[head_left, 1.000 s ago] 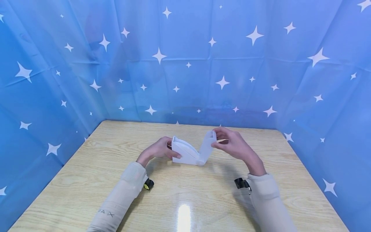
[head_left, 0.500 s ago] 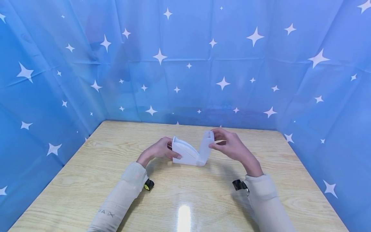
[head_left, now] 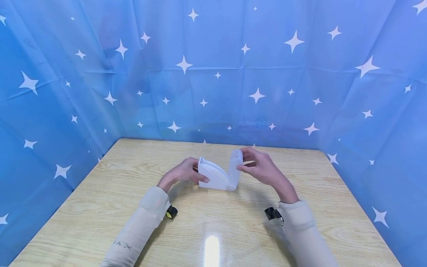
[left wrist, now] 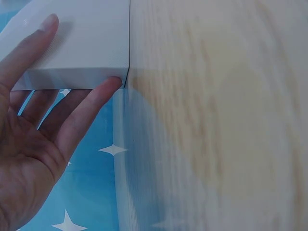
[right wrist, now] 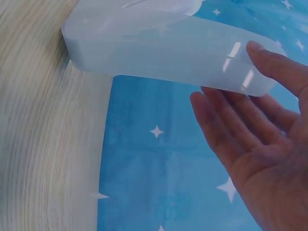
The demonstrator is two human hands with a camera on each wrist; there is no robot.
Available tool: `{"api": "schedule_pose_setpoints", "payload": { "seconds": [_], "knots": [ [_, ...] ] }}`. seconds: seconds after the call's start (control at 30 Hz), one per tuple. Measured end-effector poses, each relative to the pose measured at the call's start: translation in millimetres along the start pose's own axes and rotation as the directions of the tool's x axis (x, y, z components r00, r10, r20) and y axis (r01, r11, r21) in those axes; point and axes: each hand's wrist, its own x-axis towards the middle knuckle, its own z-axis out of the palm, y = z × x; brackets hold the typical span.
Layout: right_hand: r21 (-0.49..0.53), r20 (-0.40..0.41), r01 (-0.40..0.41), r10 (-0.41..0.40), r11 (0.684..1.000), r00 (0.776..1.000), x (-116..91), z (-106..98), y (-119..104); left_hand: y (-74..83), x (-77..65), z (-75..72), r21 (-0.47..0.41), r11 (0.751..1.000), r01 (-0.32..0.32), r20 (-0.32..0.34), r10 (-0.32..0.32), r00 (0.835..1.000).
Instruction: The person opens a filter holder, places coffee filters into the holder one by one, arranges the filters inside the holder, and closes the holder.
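A white box (head_left: 212,178) with a curved upper edge and a hinged translucent lid (head_left: 234,171) stands on the wooden table in the head view. The lid is raised nearly upright at the box's right end. My left hand (head_left: 181,172) grips the box's left end, thumb on the near face and fingers at the end and behind. In the left wrist view, a fingertip lies along the lower corner of the box (left wrist: 91,43). With thumb and fingers on opposite sides, my right hand (head_left: 263,168) pinches the free end of the lid (right wrist: 159,48). The inside of the box is mostly hidden.
The pale wooden table (head_left: 133,159) reaches back to a blue curtain (head_left: 213,85) printed with white stars, which also hangs at both sides. Small black devices hang at the left wrist (head_left: 171,212) and right wrist (head_left: 273,213).
My right hand has moved a little left, swinging the lid from leaning rightward to nearly upright. The left hand and the box have stayed in place.
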Motion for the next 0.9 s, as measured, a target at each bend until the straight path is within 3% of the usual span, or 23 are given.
{"api": "schedule_pose_setpoints", "payload": {
  "seconds": [0.9],
  "knots": [
    [-0.012, 0.025, 0.026, -0.026, 1.0, 0.999, 4, 14, -5, 0.3, 0.0, -0.6, 0.004, 1.0, -0.017, 0.008, 0.017, 1.0]
  ]
}}
